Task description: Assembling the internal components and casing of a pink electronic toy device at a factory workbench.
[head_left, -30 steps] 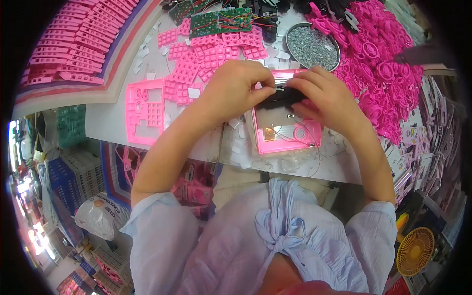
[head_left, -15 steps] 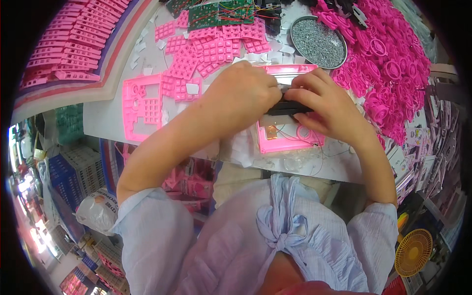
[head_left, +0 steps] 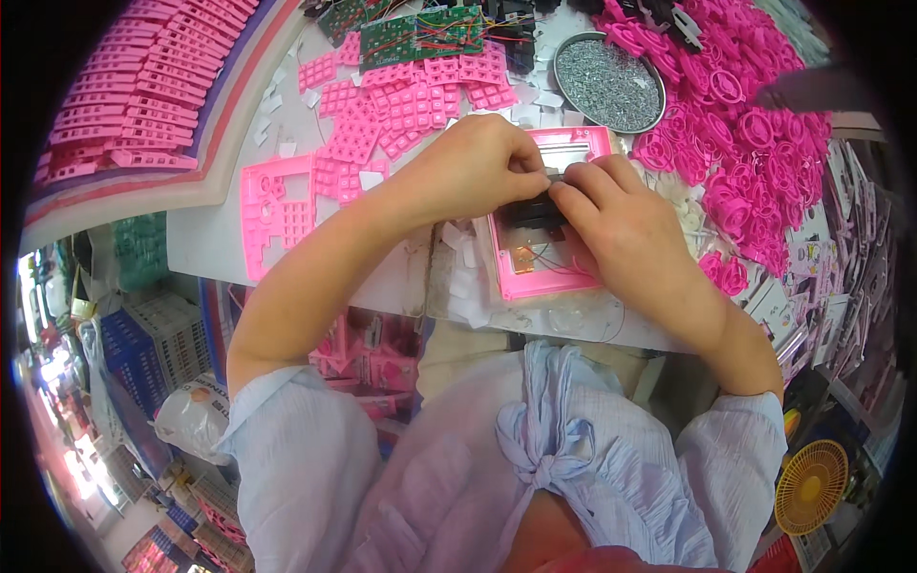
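Note:
A pink plastic housing [head_left: 549, 284] lies open at the table's front edge, with thin wires and a small copper-coloured disc [head_left: 522, 259] inside. Across its middle sits a black plastic part [head_left: 528, 216]. My left hand [head_left: 482, 170] is closed in a pinch at the part's upper edge; whatever is between thumb and forefinger is too small to make out. From the other side my right hand [head_left: 630, 215] curls over the black part's right end, its fingertips almost meeting the left ones. Its palm hides the housing's right side. A silvery strip [head_left: 564, 153] shows beyond the fingers.
Pink keypad pieces [head_left: 411, 105] and green circuit boards [head_left: 420, 38] lie farther back. A round metal dish of small screws [head_left: 611, 84] stands beside a heap of magenta rings [head_left: 764, 162]. Another pink housing [head_left: 277, 215] lies to the left, near stacked pink parts [head_left: 143, 86].
The right hand has turned and lowered over the housing's right side. The left hand's pinch now shows more clearly. The black part lies lower in the housing, which has shifted slightly left.

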The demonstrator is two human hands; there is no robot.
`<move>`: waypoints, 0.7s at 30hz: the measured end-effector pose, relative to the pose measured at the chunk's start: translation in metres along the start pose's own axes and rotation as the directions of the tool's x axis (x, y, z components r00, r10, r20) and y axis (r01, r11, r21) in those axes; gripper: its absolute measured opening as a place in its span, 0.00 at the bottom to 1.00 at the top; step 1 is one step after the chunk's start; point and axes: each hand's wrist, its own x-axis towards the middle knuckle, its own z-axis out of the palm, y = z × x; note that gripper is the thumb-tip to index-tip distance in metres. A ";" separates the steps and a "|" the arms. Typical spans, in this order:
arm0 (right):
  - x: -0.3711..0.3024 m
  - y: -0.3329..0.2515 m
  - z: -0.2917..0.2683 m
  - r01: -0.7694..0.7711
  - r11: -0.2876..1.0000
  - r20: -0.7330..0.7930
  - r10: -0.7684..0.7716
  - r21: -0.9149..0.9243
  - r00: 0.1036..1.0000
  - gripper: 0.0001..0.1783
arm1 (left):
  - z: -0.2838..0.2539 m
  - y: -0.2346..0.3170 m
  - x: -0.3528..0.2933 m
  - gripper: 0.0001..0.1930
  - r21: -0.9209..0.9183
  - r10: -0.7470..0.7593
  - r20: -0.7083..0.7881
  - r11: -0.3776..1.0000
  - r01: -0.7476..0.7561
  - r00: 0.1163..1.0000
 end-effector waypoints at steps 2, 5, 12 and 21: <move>-0.001 -0.003 0.002 -0.014 1.000 -0.024 0.015 0.008 1.000 0.18 | 0.002 -0.007 0.004 0.10 -0.047 -0.015 0.018 0.999 0.015 1.000; -0.006 -0.006 0.003 -0.044 0.997 -0.014 0.043 -0.070 0.999 0.20 | 0.004 0.001 0.004 0.10 0.044 0.047 -0.017 0.998 -0.046 0.999; -0.013 0.061 -0.034 0.035 0.952 -0.471 0.118 0.303 0.874 0.22 | -0.032 0.019 0.042 0.11 0.283 0.205 -0.072 0.942 -0.178 0.976; 0.042 0.126 -0.089 0.460 0.465 -0.643 0.403 0.757 0.651 0.29 | 0.015 0.003 0.170 0.09 0.792 0.451 -0.018 0.550 -0.263 0.892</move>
